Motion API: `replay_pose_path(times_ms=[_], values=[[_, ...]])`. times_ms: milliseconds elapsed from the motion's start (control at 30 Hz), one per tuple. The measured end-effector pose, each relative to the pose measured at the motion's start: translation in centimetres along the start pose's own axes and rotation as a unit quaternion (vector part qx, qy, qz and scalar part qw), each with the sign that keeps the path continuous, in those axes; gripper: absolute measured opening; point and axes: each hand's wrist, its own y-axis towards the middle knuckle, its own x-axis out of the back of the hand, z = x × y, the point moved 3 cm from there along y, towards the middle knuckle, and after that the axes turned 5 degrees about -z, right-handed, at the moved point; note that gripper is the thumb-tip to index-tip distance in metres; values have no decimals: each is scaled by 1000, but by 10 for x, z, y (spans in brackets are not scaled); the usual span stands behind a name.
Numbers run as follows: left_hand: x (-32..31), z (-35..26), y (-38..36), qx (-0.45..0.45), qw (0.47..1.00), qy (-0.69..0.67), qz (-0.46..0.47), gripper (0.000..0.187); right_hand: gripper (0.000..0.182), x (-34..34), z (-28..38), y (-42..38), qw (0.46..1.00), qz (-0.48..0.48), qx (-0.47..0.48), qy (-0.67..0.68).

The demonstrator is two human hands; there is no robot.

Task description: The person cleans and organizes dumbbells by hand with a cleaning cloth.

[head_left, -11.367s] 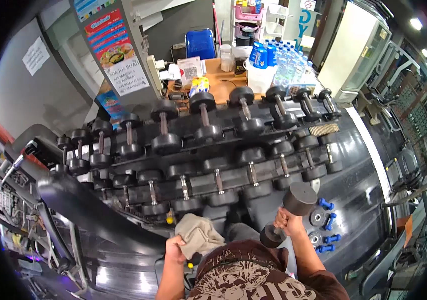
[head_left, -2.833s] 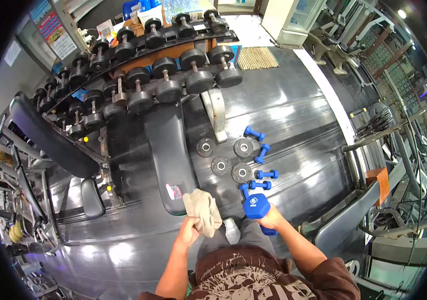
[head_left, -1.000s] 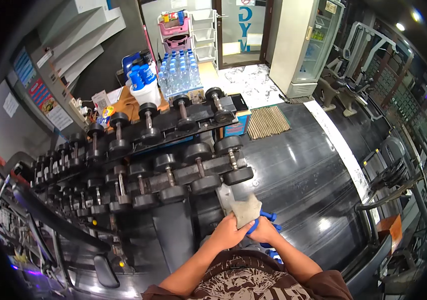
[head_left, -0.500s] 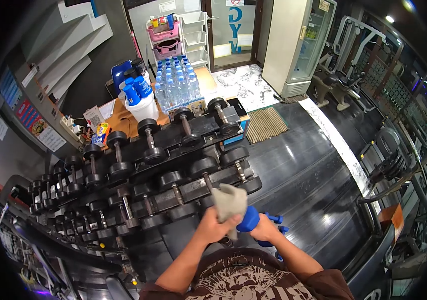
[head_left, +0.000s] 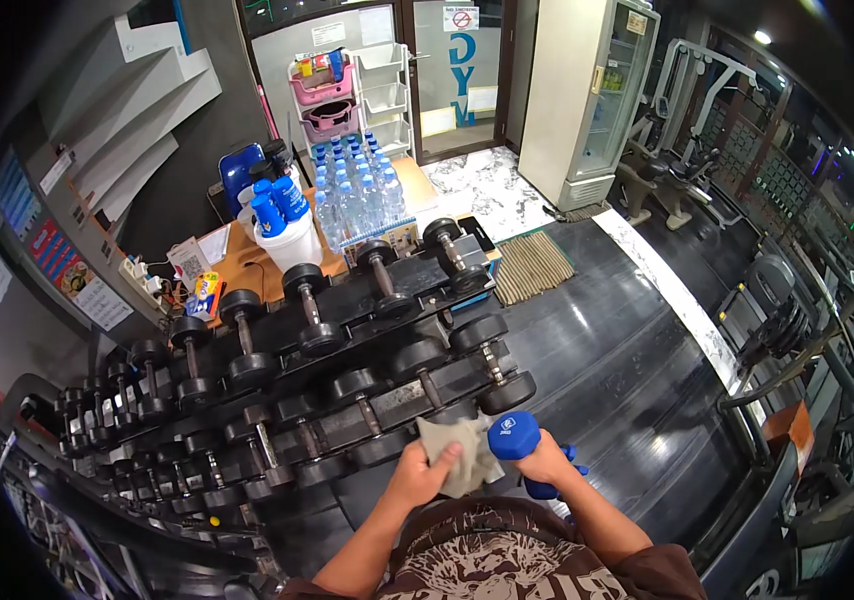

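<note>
My left hand [head_left: 421, 474] is closed on a beige cloth [head_left: 452, 452], thumb on top, and the cloth hangs loosely in front of me. Just to its right, my right hand [head_left: 544, 460] grips a small blue dumbbell [head_left: 514, 436] by its handle. One end of the dumbbell, with a white mark, faces up beside the cloth. Below and behind my right hand, more blue dumbbells [head_left: 541, 490] show partly, low over the floor.
A two-tier rack of black dumbbells [head_left: 364, 400] stretches ahead and left. Behind it, a desk [head_left: 237, 268] carries water bottles [head_left: 357, 195] and a white bucket [head_left: 290, 245]. A ribbed mat [head_left: 535, 268] lies before a glass-door fridge [head_left: 597, 110]; exercise machines [head_left: 772, 300] stand right.
The cloth has come away from the blue dumbbell's end and spread downward in my left hand. My right hand has turned the dumbbell so its marked end faces up. The view has shifted slightly.
</note>
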Motion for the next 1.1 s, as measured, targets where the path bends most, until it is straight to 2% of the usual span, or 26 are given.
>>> replay_pose_path(times_ms=[33,133,233,267,300,333,367,467,533,600,633,700,733,833,933,967,1033,1067,1100], values=[[5,-2,5,4,999,-36,-37,29,32,0,4,0,1000,-6,7,0],[-6,-29,18,-2,992,-126,-14,28,31,-12,-2,4,999,9,32,-5],[-35,-55,40,-160,984,39,62,30,28,-18,18,9,998,11,70,6],[-46,-56,44,-232,961,136,66,31,30,-20,20,14,984,-8,177,27],[-53,-57,47,-301,923,231,68,33,33,-17,29,20,974,-3,224,10],[-53,-57,49,-257,941,203,88,36,34,-14,26,24,978,-16,208,15],[-52,-54,52,-247,947,192,69,34,35,-13,22,27,981,-28,191,22],[-50,-34,51,-214,962,170,20,31,34,-1,9,25,997,29,12,67],[-45,-16,49,-198,965,172,-12,30,35,13,-5,32,998,35,-7,54],[-35,9,49,-119,985,126,-1,30,32,33,-5,40,998,45,-22,42],[-33,22,50,-78,992,101,3,30,31,41,-12,45,993,59,-75,70],[-34,51,60,33,998,-4,-50,29,29,58,-26,58,972,89,-180,124],[-37,60,63,89,992,-56,-75,29,26,66,-28,65,973,85,-164,137],[-64,41,91,61,982,-99,-149,29,25,90,-16,77,997,38,-17,68],[-100,-5,119,14,983,-121,-137,33,26,100,-27,88,996,74,56,-8],[-112,-18,126,1,984,-123,-128,33,26,103,-28,89,995,85,44,-9],[-135,-45,138,-102,992,53,-43,34,27,109,-31,93,994,107,21,-12],[-147,-48,146,-181,968,170,24,35,26,104,-44,99,988,93,110,50],[-153,-47,150,-203,958,203,14,37,26,105,-55,107,971,59,228,28]])
